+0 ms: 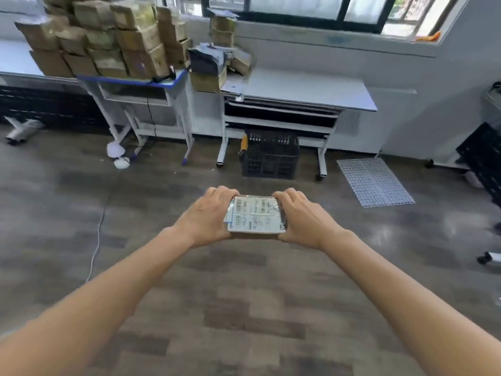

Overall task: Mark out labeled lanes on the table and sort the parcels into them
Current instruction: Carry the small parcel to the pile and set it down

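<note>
I carry a small cardboard parcel (pixel 254 217) with a white shipping label on top, held out in front of me over the floor. My left hand (pixel 210 217) grips its left end and my right hand (pixel 305 218) grips its right end, fingers curled over the far edge. Ahead stands a grey table (pixel 311 89) by the wall, with a few parcels (pixel 214 66) piled at its left end. A big stack of brown parcels (pixel 108 36) covers the blue-edged table (pixel 130 81) further left.
A black plastic crate (pixel 271 158) sits on the floor under the grey table. A white wire grid (pixel 375 181) lies on the floor to the right. Dark crates (pixel 485 156) stand at the right edge. A white cable (pixel 96 240) runs across the floor at left.
</note>
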